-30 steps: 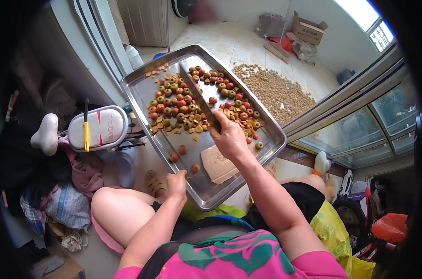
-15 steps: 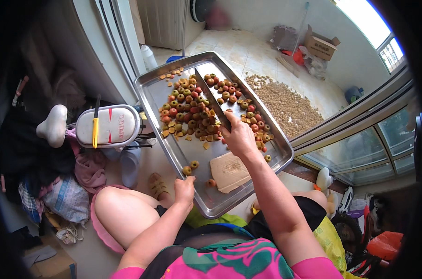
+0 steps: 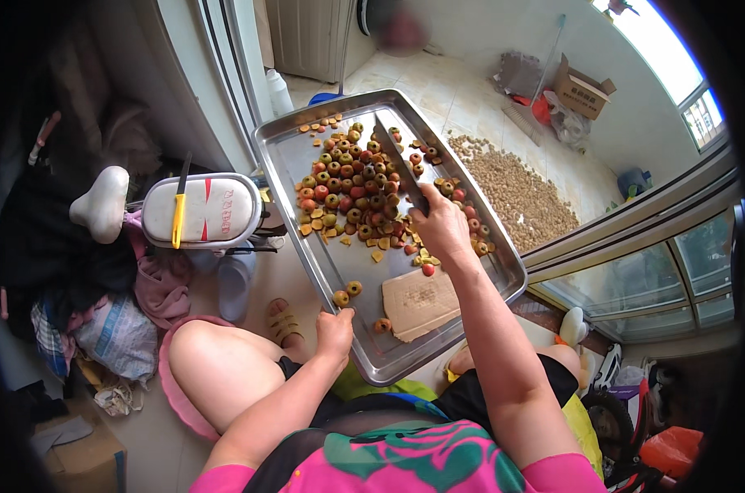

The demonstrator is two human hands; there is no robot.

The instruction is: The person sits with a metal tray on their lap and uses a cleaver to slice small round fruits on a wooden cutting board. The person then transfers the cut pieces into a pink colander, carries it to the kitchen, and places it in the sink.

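Note:
My right hand (image 3: 445, 226) is closed around the handle of a long dark-bladed knife (image 3: 398, 160), which lies slantwise over a large metal tray (image 3: 317, 275). Left of the blade is a heap of small round red and greenish fruit (image 3: 348, 177), mixed with orange-yellow cut pieces; a looser row (image 3: 473, 223) runs along the tray's right side. My left hand (image 3: 335, 332) grips the tray's near left rim, its thumb on top and its other fingers mostly hidden. Close to it sit two whole fruits (image 3: 347, 293). A piece of cardboard (image 3: 420, 304) lies at the tray's near end.
On a padded seat (image 3: 225, 197) at the left rests a yellow-handled knife (image 3: 179, 215). Beyond the tray, many small tan pieces (image 3: 524, 197) are spread over the tiled floor. An open cardboard box (image 3: 582, 89) stands by the far wall. Glass door panels (image 3: 635, 263) are at the right.
The right hand and knife have shifted slightly right across the tray. More fruit now lies left of the blade, less to its right. The left hand still holds the rim.

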